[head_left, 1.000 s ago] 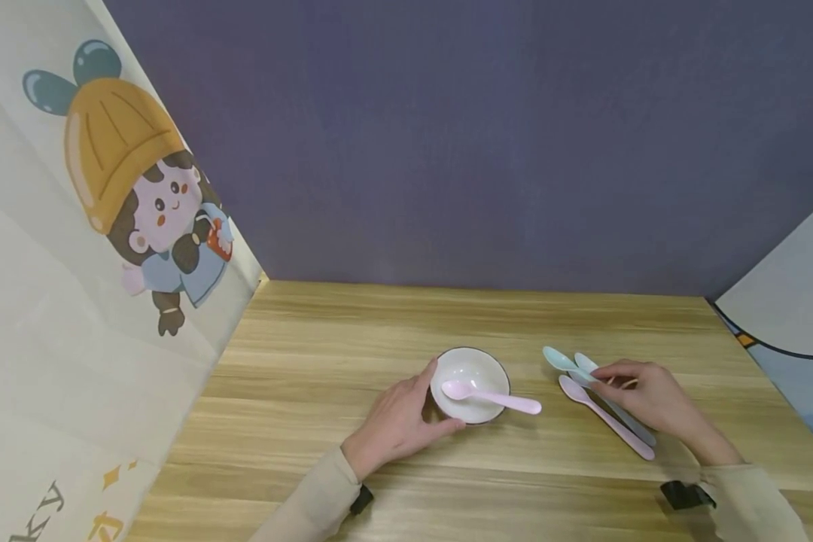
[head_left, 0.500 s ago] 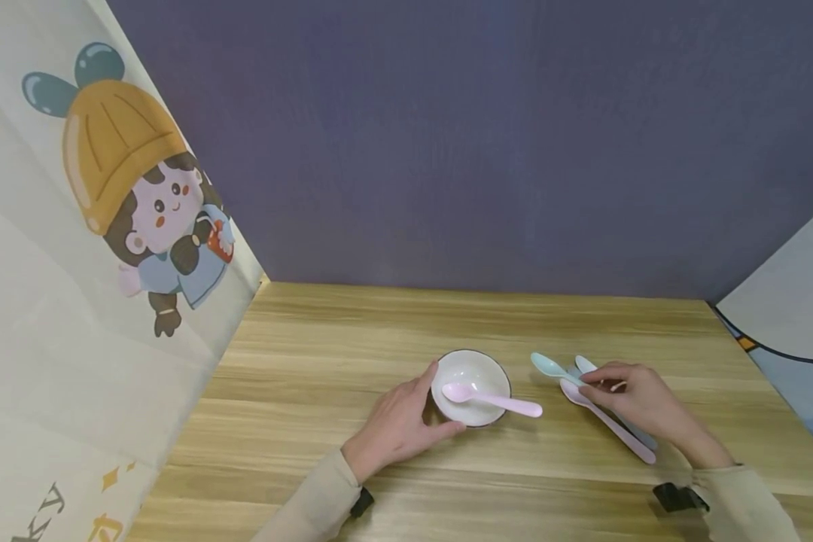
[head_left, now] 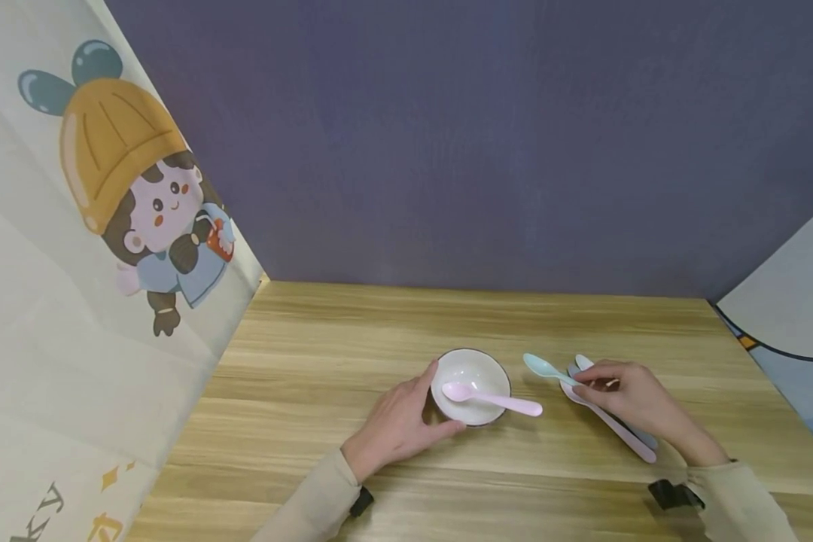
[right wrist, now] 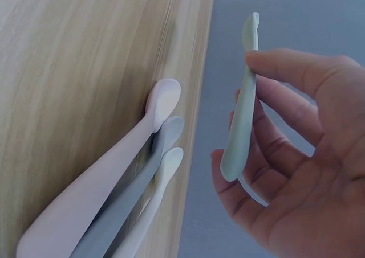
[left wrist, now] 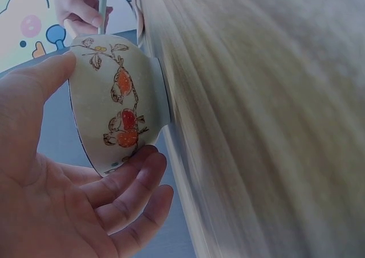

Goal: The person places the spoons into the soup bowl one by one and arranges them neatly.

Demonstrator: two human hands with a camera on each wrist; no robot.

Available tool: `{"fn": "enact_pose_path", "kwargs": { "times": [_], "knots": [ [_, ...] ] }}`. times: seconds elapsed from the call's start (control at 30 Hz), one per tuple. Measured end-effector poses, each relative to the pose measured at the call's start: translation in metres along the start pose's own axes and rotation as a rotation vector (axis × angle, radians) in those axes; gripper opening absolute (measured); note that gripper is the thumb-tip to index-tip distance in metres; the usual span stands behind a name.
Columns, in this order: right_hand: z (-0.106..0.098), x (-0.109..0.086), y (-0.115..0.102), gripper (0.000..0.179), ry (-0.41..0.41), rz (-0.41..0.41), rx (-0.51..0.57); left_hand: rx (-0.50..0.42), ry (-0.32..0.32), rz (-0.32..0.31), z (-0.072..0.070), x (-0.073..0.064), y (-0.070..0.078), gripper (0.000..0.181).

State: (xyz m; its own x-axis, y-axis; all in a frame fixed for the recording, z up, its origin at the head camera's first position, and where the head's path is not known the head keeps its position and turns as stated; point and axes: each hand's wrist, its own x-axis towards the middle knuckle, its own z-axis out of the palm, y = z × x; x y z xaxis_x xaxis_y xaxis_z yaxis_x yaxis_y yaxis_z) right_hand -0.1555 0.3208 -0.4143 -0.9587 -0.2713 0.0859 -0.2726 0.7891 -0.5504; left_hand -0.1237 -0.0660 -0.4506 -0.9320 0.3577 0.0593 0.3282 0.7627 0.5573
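The left hand [head_left: 401, 421] has the white bowl [head_left: 479, 366] by its side, thumb and fingers spread apart around it, a pink spoon [head_left: 491, 398] lying across the rim, while over to the right the right hand [head_left: 633, 395] pinches a mint spoon [head_left: 543, 366], lifted off the table [head_left: 352, 324] near three other spoons [right wrist: 91, 184]!

Spoon [head_left: 496, 400] in bowl [head_left: 477, 367], three spoons [head_left: 619, 428] right (on table [head_left: 379, 324])
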Motion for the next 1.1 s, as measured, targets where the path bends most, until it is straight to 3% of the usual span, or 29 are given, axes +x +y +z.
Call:
{"fn": "enact_pose_path", "kwargs": {
  "times": [0.4,0.77,1.1],
  "knots": [
    [0.0,0.003,-0.012,0.013,-0.005,-0.022,0.036,0.001,-0.003,0.005,-0.001,0.0,-0.002,0.109],
    [0.001,0.004,-0.024,0.016,-0.066,0.029,0.046,-0.001,-0.015,-0.004,-0.003,-0.002,-0.003,0.11],
    [0.014,-0.001,-0.033,0.012,-0.02,-0.026,0.038,0.002,-0.024,0.01,-0.004,-0.009,-0.006,0.11]
  ]
}}
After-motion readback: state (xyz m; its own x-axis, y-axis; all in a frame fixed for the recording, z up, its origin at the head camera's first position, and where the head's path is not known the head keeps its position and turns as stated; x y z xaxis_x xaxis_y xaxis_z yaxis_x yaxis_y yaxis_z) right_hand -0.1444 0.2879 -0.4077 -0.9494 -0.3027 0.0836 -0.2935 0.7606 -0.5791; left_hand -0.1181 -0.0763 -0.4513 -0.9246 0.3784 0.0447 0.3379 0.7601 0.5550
